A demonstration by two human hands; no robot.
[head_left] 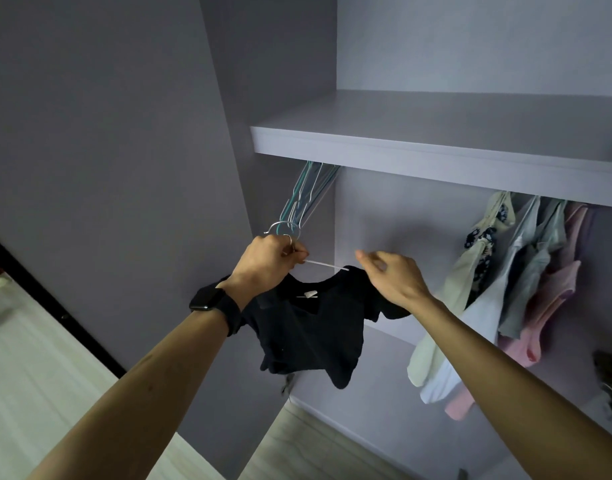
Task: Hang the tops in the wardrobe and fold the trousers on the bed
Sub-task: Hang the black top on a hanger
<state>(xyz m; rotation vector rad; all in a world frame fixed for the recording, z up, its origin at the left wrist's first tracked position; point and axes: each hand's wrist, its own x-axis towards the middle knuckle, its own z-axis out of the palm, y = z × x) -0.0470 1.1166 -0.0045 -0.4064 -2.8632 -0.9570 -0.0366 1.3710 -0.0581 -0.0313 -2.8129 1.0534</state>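
A small black top [315, 323] hangs on a white wire hanger [327, 265] in front of the open wardrobe. My left hand [268, 263], with a black watch on the wrist, grips the hanger at the base of its hook. My right hand [389, 277] rests on the top's right shoulder, forefinger stretched out over the hanger arm. Whether its other fingers pinch the cloth is not clear. The hook sits just below a bunch of empty teal and white hangers [306, 197] that slant down from under the shelf.
A grey shelf [436, 148] spans the wardrobe above the hands. Several tops, cream, white, grey and pink [498, 299], hang at the right. The wardrobe's side panel [107, 150] stands at left, with pale floor [37, 358] below it.
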